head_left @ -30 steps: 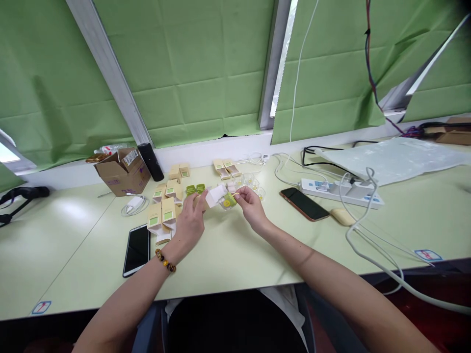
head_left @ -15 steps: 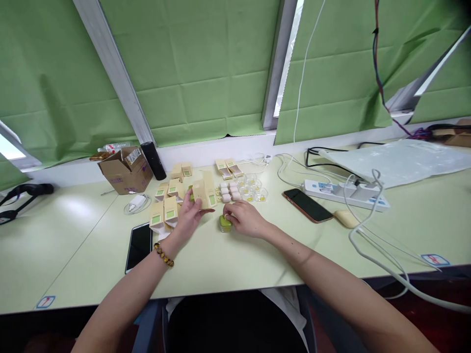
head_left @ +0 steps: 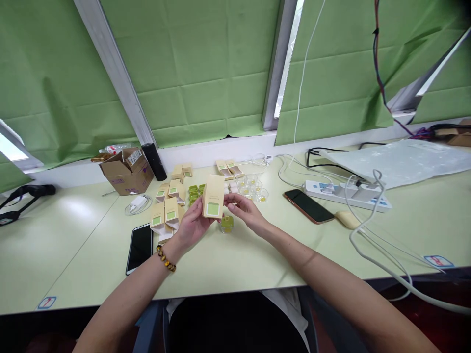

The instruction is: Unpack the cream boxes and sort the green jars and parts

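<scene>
My left hand (head_left: 195,223) is closed around a small tan cardboard box (head_left: 214,189) with a green window, held upright above the table. At the box's right edge is my right hand (head_left: 247,213), its thumb and fingers apart; whether the fingertips touch the card I cannot tell. Just below the hands stands a small clear jar with a green lid (head_left: 227,223). Behind the box are several green pieces (head_left: 193,193), some pale pink pieces (head_left: 232,187) and several clear cups (head_left: 251,185), partly hidden by it.
More tan boxes (head_left: 158,218) stand at the left and two others (head_left: 228,169) lie behind. One phone (head_left: 140,247) is at the left, another (head_left: 308,205) at the right. Beyond are a power strip (head_left: 344,193) with cables, a brown carton (head_left: 127,171) and a black cylinder (head_left: 154,162).
My right hand has let go of the green-lidded jar and risen to the box's right side. My left hand has brought the box rightward and turned its green window toward me.
</scene>
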